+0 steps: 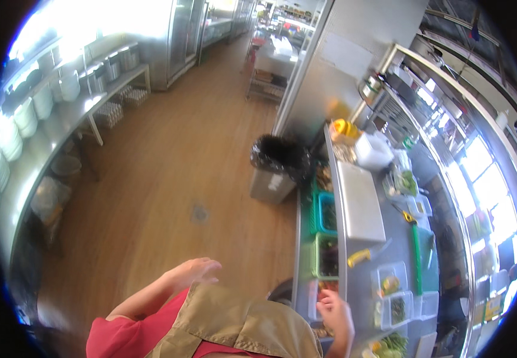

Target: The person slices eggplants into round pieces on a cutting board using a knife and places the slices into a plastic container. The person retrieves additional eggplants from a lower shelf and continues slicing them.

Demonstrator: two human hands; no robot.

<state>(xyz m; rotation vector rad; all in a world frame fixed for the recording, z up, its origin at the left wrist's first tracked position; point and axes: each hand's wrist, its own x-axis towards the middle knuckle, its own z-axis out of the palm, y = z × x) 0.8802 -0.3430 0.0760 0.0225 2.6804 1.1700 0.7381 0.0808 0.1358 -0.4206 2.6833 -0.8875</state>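
Observation:
My left hand (197, 271) is out in front of my apron over the floor, fingers loosely stretched, with nothing in it. Beside the steel counter's front edge is my right hand (336, 311); its fingers are slightly bent and apart, and I see nothing held in them. Just past it, on the shelf under the counter, sits a container of red food (328, 286). On the counter nearest that hand are clear plastic tubs, one with chopped greens (398, 309). A knife with a yellow handle (358, 258) lies farther along, before a white cutting board (360, 203).
A bin with a black liner (273, 179) stands on the floor at the counter's far end. Green crates (326, 253) fill the lower shelf. Scissors with yellow handles (409, 217) lie on the counter. Along the left runs a steel bench (61, 134) with stacked white bowls.

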